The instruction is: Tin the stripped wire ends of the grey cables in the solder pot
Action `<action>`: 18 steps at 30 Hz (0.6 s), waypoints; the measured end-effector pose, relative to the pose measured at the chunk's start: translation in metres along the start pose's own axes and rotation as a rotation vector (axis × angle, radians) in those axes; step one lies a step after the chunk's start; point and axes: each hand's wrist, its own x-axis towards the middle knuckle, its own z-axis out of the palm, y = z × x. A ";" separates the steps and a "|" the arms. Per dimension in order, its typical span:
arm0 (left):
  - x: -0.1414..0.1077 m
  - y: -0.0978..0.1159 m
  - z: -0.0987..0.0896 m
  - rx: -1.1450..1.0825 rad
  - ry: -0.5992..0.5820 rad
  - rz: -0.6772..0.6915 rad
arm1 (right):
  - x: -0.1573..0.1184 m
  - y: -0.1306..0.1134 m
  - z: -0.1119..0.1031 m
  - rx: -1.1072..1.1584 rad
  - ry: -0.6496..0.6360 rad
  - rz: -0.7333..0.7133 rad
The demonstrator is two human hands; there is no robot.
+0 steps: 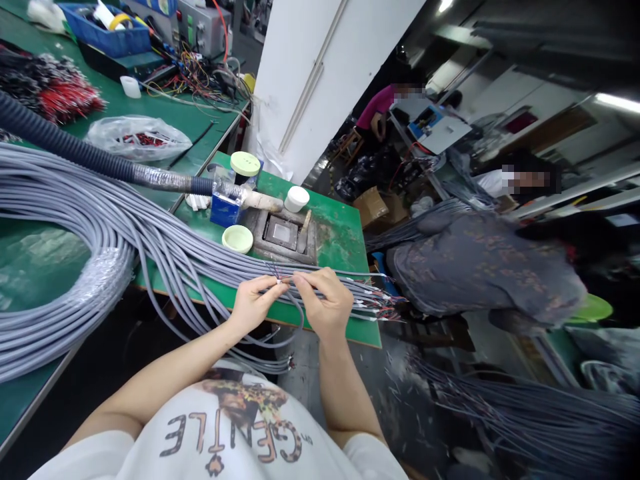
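Observation:
Both of my hands meet over the front edge of the green table, above a bundle of grey cables [200, 250]. My left hand [255, 303] pinches the end of one grey cable, where a white piece and thin dark wires fan out. The fingers of my right hand [327, 303] are closed on the thin wires at that same end, touching or nearly touching the left fingertips. Stripped cable ends with coloured wires [383, 303] lie just right of my right hand.
Behind the hands are a square metal solder pot [283, 233], round tubs [237, 239], a white cup [297, 199] and a dark hose [100, 157]. Coiled cables [95, 287] cover the left table. A person in patterned clothing [480, 263] is at the right; others work farther back.

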 end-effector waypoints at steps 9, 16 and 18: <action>0.000 -0.001 -0.004 -0.395 -0.050 -0.297 | 0.007 0.010 -0.015 -0.043 -0.100 -0.102; 0.001 0.006 -0.021 -0.943 -0.189 -0.468 | 0.012 0.019 -0.014 0.026 -0.370 -0.457; 0.001 0.008 -0.024 -0.986 -0.193 -0.479 | 0.007 0.017 -0.007 0.012 -0.392 -0.547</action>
